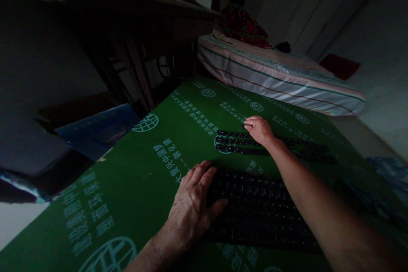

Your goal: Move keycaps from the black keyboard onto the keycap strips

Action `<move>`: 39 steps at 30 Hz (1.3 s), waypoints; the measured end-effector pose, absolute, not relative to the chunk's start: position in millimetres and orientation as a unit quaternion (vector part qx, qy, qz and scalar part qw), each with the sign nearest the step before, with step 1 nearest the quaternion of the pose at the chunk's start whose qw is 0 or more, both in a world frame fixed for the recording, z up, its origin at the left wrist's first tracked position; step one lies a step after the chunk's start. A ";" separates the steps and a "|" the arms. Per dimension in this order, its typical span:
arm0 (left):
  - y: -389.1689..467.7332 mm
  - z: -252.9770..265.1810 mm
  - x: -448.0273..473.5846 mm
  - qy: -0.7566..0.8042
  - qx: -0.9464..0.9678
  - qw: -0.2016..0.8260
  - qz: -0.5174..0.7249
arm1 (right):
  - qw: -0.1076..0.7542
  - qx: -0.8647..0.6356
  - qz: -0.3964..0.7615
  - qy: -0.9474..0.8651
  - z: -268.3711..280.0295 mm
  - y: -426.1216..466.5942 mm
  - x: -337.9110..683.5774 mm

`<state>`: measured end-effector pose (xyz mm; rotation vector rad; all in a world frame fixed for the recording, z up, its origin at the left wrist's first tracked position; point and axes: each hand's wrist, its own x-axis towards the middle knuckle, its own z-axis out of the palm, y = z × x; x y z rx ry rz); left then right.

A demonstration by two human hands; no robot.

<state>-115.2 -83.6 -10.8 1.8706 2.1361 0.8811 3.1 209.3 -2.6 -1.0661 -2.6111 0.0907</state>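
Note:
A black keyboard (255,208) lies on the green board, its right part covered by my right forearm. My left hand (194,204) rests at the keyboard's left end, fingers stretched out and thumb over the near keys. Beyond the keyboard, small black keycaps (239,141) are laid out in several long rows. Above the far row, my right hand (259,129) is closed in a pinch on a small dark piece, which looks like a keycap (245,126). Part of the rows is hidden behind my right wrist.
The green board (178,136) carries pale printed characters and globe marks. Behind it stands a bed with a striped mattress (270,72). To the left are a dark table (178,8) with things on it and a blue box (98,129). Dark cloth (389,174) lies at right.

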 end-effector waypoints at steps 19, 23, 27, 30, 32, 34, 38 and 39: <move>-82.2 -10.9 -114.1 0.711 0.630 0.079 0.301 | 0.193 -0.358 0.133 -0.904 25.0 193.7 7.6; -80.1 -7.8 -113.3 0.713 0.630 0.091 0.296 | 0.259 -0.280 0.231 -0.895 40.1 138.8 36.0; -78.6 -7.0 -112.0 0.715 0.629 0.100 0.289 | 0.250 -0.254 0.262 -0.897 40.9 72.0 62.3; -77.6 -6.6 -111.7 0.714 0.630 0.098 0.289 | 0.244 -0.270 0.266 -0.893 34.6 37.0 70.0; -76.9 -5.6 -111.7 0.713 0.631 0.100 0.288 | 0.239 -0.275 0.261 -0.894 30.2 24.3 70.2; -76.4 -4.4 -111.6 0.713 0.631 0.101 0.289 | 0.235 -0.278 0.251 -0.897 26.9 18.4 68.9; -76.5 -3.8 -110.9 0.713 0.630 0.101 0.291 | 0.231 -0.278 0.229 -0.904 22.8 17.0 66.8; -76.7 -4.1 -110.7 0.714 0.629 0.101 0.291 | 0.231 -0.277 0.225 -0.905 22.1 17.4 66.6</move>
